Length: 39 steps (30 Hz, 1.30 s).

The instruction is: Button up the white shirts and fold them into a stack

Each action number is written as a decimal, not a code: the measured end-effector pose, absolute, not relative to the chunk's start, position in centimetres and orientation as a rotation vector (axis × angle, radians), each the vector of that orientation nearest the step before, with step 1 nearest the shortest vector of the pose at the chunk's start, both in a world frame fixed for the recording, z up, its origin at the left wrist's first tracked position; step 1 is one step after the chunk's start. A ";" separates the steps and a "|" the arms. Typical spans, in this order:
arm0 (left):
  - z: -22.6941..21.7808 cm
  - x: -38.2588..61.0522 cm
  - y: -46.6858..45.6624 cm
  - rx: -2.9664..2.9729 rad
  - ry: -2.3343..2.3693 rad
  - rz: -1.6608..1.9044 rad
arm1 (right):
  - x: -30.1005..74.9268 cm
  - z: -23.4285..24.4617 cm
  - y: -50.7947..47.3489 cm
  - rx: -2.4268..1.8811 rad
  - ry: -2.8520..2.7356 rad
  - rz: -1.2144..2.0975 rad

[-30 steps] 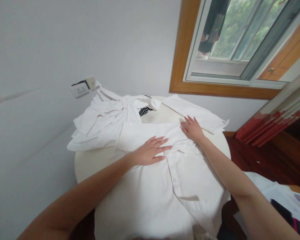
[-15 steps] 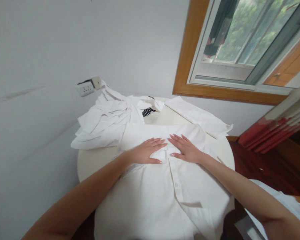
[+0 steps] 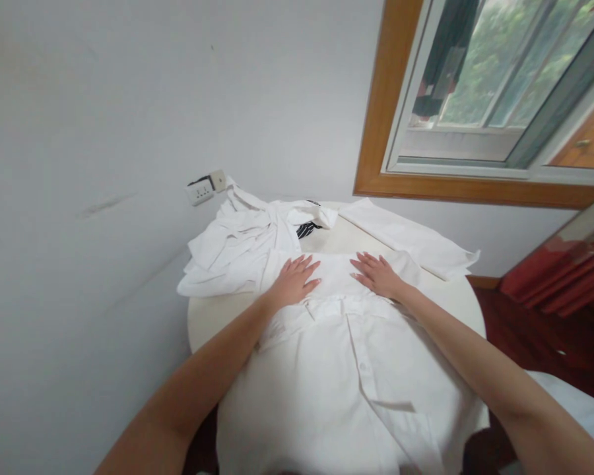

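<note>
A white button-up shirt [image 3: 346, 369] lies spread over a round cream table [image 3: 205, 316], its lower part hanging off the near edge. My left hand [image 3: 293, 280] lies flat and open on the shirt's far folded part, fingers spread. My right hand [image 3: 377, 275] rests flat and open on the same part, a short way to the right. Neither hand holds anything.
A heap of crumpled white clothes [image 3: 237, 247] with a striped black-and-white piece [image 3: 307, 229] lies at the table's far left. A folded white garment [image 3: 410, 239] lies at the far right. Behind are a grey wall, a wall socket [image 3: 200, 191], a wood-framed window [image 3: 475, 99] and a red curtain [image 3: 559, 277].
Both hands have slid farther up the shirt and apart. A second ago the right hand was at the shirt's far right corner; it came to the middle, then moved up. The view shifted left.
</note>
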<state>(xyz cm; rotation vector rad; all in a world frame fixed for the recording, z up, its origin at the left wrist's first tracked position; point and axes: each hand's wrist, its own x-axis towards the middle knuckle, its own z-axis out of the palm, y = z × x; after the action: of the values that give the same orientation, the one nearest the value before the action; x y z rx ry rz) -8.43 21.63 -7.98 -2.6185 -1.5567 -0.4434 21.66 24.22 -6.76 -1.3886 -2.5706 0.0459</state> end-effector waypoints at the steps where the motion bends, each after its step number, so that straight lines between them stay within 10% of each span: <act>1: -8.2 -8.5 21.5 -2.587 -1.594 -0.414 | 21.9 -7.2 24.6 -1.432 -2.558 0.010; 13: -4.8 -12.1 21.1 -1.792 -1.892 -0.561 | 26.9 -5.8 24.3 -2.013 -1.901 -0.536; 20: -4.9 -13.0 21.1 -1.678 -2.039 -0.422 | 28.2 -5.3 24.2 -2.412 -1.623 -0.267; 39: -4.0 -13.0 21.1 -1.889 -1.939 -0.431 | 26.6 -4.4 23.4 -2.247 -1.783 -0.411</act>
<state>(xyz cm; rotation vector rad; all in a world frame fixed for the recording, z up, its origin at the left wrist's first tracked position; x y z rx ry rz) -12.98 21.07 -3.97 -1.8886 -1.9393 -0.4313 26.59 23.36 -4.41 -2.2465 -1.7833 -0.4114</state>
